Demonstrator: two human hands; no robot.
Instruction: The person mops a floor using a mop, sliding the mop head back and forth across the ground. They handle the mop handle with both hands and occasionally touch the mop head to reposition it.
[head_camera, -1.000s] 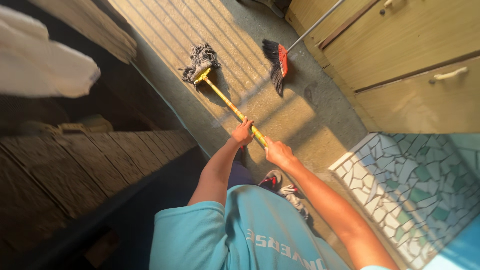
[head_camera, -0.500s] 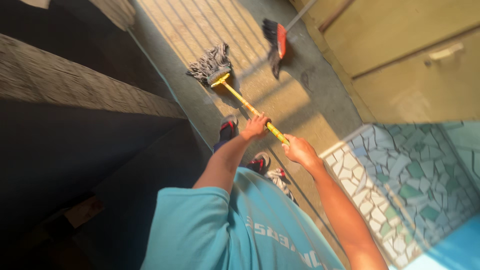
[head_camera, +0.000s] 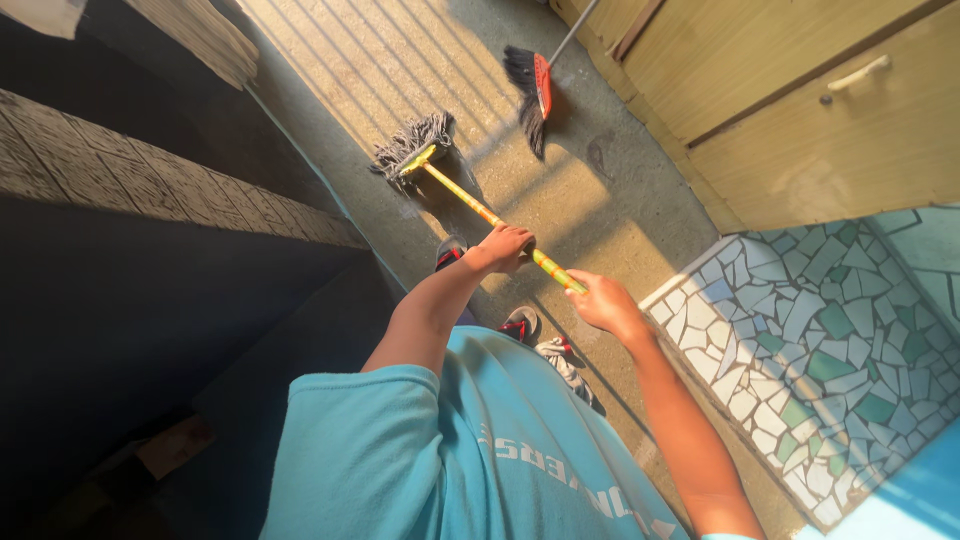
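Both hands grip the yellow handle of a string mop (head_camera: 461, 192). My left hand (head_camera: 505, 247) holds it lower down, closer to the mop head. My right hand (head_camera: 606, 302) holds the upper end, near my body. The grey mop head (head_camera: 410, 146) rests on the sunlit concrete floor (head_camera: 620, 210) ahead of my feet. My sandalled feet (head_camera: 518, 322) show just beneath the handle, partly hidden by my turquoise shirt.
A red-and-black broom (head_camera: 531, 93) leans by the wooden cabinet doors (head_camera: 800, 110) at the upper right. A mosaic-tiled ledge (head_camera: 810, 350) lies to the right. A dark patterned wall (head_camera: 150, 200) runs along the left. A crumpled cloth (head_camera: 567, 362) lies by my feet.
The view has swung downward and right. The mop head has slid a little to the left across the floor, with both hands still on the handle.
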